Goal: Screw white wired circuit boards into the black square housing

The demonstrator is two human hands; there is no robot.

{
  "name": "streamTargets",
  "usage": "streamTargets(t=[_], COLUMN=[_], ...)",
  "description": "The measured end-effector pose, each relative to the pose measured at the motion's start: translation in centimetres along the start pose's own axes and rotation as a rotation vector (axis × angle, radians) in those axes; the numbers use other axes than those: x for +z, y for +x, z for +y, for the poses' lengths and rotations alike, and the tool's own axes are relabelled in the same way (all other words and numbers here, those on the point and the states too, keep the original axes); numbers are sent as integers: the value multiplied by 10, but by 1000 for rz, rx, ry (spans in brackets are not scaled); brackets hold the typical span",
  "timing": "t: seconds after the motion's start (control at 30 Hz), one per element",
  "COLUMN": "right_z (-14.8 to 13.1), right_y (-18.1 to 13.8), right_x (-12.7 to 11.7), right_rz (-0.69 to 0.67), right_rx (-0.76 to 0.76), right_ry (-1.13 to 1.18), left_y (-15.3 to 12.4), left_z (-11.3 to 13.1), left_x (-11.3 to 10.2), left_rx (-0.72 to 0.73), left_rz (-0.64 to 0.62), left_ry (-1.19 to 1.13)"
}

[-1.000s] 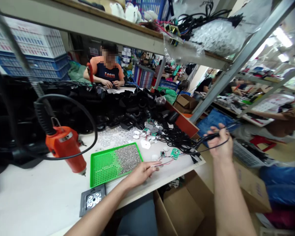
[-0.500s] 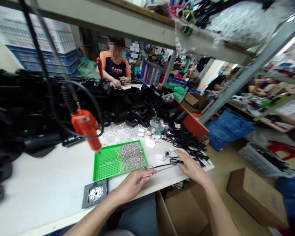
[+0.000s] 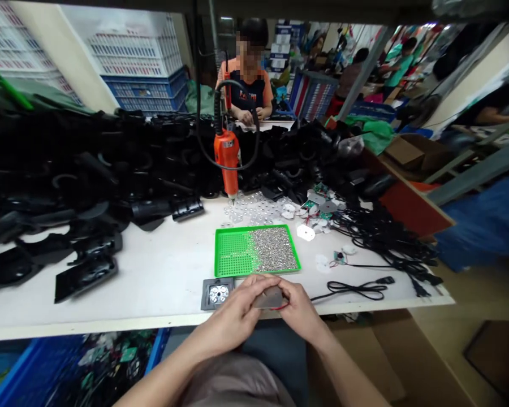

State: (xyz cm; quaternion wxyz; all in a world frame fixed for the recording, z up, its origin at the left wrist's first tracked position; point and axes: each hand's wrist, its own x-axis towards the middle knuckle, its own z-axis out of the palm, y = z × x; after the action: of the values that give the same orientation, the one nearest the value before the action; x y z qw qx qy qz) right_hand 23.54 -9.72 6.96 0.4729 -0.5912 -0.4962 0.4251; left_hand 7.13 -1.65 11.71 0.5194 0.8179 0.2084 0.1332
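Observation:
Near the table's front edge, my left hand (image 3: 236, 310) and my right hand (image 3: 300, 312) close around a flat grey metal plate (image 3: 270, 298). A red wire (image 3: 282, 306) runs along its lower edge by my right fingers. From behind my right hand a black power cord (image 3: 343, 287) leads off, bundled in loops on the tabletop. Just beyond my hands is a green perforated tray (image 3: 233, 249) with many small screws (image 3: 275, 249) heaped in its right half. A dark square fixture (image 3: 212, 288) with a round-patterned metal insert lies left of my left hand.
An orange electric screwdriver (image 3: 228, 164) hangs above the tray. Black plastic housings (image 3: 144, 175) are piled along the back and left. Circuit boards (image 3: 322, 203) and black cords (image 3: 377, 249) lie to the right. A co-worker (image 3: 250, 85) sits opposite.
My view has swung to the right way up and leftward. My right hand has left the cords and come to my left hand; both now hold the plate.

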Motion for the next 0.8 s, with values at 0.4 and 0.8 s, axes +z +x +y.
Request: streamTargets(t=[0.4,0.8], right_z=[-22,-7], right_y=[-15,-32], right_x=[22,74], right_rz=[106,297], right_rx=[-116,-313], right_ry=[-578,-382], left_y=[-9,-36], left_z=[-22,-24], left_x=[7,-1], left_rx=[-247,-294], left_rz=[558,566], left_ry=[-501,-619])
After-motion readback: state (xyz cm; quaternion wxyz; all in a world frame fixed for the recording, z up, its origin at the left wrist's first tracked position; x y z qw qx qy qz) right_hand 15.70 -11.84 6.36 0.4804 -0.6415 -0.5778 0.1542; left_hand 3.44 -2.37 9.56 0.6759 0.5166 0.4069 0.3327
